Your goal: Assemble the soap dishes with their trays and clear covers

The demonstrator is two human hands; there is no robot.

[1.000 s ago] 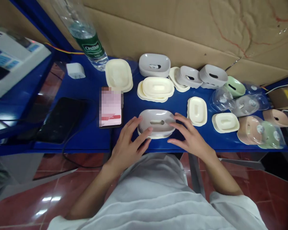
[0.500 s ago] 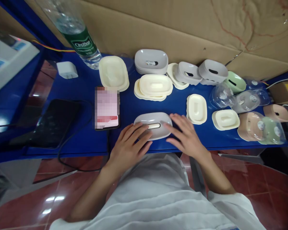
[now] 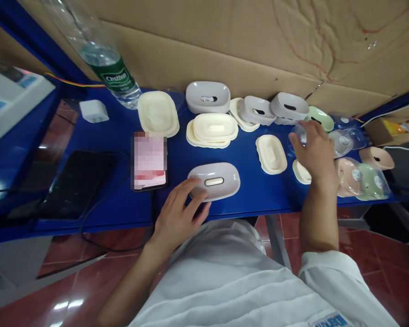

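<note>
A glossy grey oval dish [image 3: 230, 184] with a cream insert in its central slot lies on the blue table near the front edge. The spread fingers of my left hand [image 3: 179, 211] rest at its left rim. Farther right, my right hand [image 3: 315, 147] reaches over a clear plastic dome cover [image 3: 301, 136], thumb and fingers apart around it; whether they touch it is not clear. Beneath that hand, a cream oval tray [image 3: 301, 173] is partly hidden. Another cream tray [image 3: 271, 154] lies between the grey dish and my right hand.
Stacked cream trays [image 3: 215, 127] and grey dishes [image 3: 207, 97] line the back by a cardboard wall [image 3: 204, 45]. A water bottle [image 3: 117, 77], white charger [image 3: 93, 111] and phone [image 3: 150, 161] are at left. Pink [image 3: 376, 158] and green dishes [image 3: 375, 181] stand at right.
My right hand has left the grey dish and moved right, over to the clear covers. My left hand stays at the dish's left side. The view has shifted slightly.
</note>
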